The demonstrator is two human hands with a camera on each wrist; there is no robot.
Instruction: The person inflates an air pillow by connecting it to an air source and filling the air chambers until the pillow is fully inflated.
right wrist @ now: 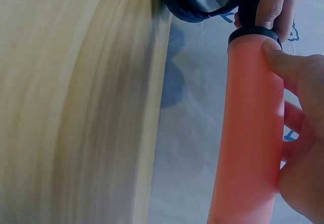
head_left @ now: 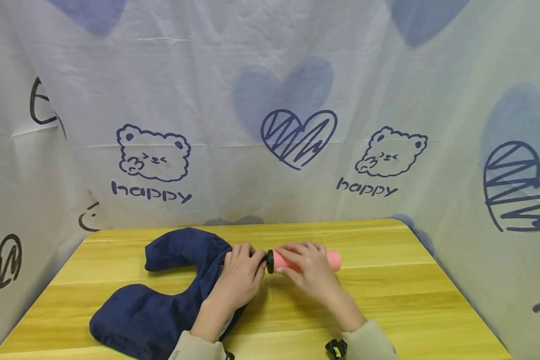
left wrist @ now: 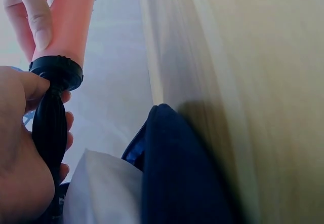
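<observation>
A pink hand air pump with a black end cap lies crosswise between the two hands. My right hand grips its pink barrel, thumb along the side near the cap. Around the black handle at the cap end curl the fingers of my left hand. Left of the pump, a navy U-shaped neck pillow rests on the table, partly covered by the left hand and forearm. In the left wrist view its navy cover gapes beside a pale grey inner layer.
The wood-grain table stretches around the pillow and hands. A white curtain printed with bears and hearts hangs behind it and along both sides. Dark wrist straps show at the sleeves.
</observation>
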